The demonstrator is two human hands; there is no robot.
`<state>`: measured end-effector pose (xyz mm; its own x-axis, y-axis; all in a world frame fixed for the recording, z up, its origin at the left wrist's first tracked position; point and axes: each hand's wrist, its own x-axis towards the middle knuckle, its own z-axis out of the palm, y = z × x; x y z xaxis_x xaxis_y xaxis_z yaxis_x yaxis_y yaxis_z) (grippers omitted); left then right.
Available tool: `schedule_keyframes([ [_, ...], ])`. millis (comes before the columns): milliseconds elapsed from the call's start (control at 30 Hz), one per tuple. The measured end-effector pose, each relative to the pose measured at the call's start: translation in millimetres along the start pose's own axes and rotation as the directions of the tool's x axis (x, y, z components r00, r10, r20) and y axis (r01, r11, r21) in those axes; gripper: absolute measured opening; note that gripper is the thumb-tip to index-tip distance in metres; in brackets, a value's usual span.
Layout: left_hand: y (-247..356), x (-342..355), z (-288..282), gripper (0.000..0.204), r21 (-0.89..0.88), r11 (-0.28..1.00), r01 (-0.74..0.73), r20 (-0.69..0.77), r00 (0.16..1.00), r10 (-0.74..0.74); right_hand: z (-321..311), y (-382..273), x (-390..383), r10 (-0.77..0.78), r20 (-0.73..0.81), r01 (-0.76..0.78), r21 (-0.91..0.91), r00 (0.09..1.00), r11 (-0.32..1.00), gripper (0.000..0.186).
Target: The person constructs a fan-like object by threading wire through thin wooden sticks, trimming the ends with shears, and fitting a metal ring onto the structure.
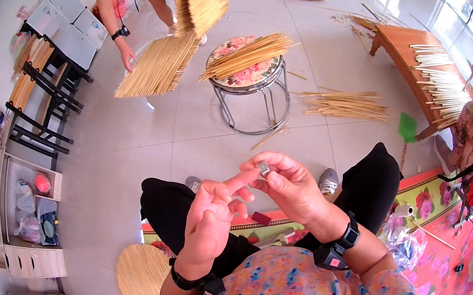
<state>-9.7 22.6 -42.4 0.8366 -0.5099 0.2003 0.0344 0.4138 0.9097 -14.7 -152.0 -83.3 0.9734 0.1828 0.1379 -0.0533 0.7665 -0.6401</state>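
Note:
Above my lap, my right hand (297, 195) pinches a small grey metal piece (263, 168) between thumb and fingertips. The piece looks blocky; its exact kind is too small to tell. My left hand (212, 215) is raised beside it, palm inward, its index finger stretched toward the piece and the other fingers loosely bent and apart. The index fingertip is at or very near the right fingers; I cannot tell if it touches the metal. No object shows in my left hand. A round slatted mat (141, 278) lies low at the left of my lap.
A round stool (241, 79) ahead carries a bundle of thin sticks (248, 56). More sticks (347, 103) lie on the floor. At the far left a person handles stick mats (159, 66). Another person sits right, by a wooden bench (404, 41) with pale sticks. Shelves (32, 207) stand left.

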Motion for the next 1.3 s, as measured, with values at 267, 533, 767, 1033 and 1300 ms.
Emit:
schedule_keyframes([
  [267, -2.2, -1.0, -1.9, 0.041, -0.244, 0.967, 0.079, 0.107, 0.993, -0.054, 6.7, -7.8, -3.1, -0.050, 0.084, 0.064, -0.171, 0.995, 0.983, 0.030],
  [533, -11.6, -3.6, -17.9, 0.029, -0.617, 0.756, 0.221, 0.321, 0.947, -0.014, 2.6, -2.7, -2.9, -0.115, 0.155, 0.154, -0.271, 0.981, 0.950, 0.029],
  [767, -0.9, -8.3, -10.3, 0.022, -0.618, 0.742, 0.259, 0.330, 0.942, -0.054, 7.8, -3.7, 1.1, -0.137, 0.120, 0.173, -0.392, 0.983, 0.904, 0.036],
  [1033, 9.2, -3.3, -11.0, 0.020, 0.648, 0.668, -0.365, 0.368, 0.918, 0.145, 15.1, -7.8, 0.1, -0.109, 0.073, 0.129, -0.427, 0.991, 0.895, 0.030],
  [1300, 18.4, -8.9, -15.4, 0.016, 0.733, 0.487, -0.476, 0.373, 0.879, 0.297, 11.8, -14.4, 1.1, -0.103, 0.068, 0.122, -0.457, 0.992, 0.881, 0.022],
])
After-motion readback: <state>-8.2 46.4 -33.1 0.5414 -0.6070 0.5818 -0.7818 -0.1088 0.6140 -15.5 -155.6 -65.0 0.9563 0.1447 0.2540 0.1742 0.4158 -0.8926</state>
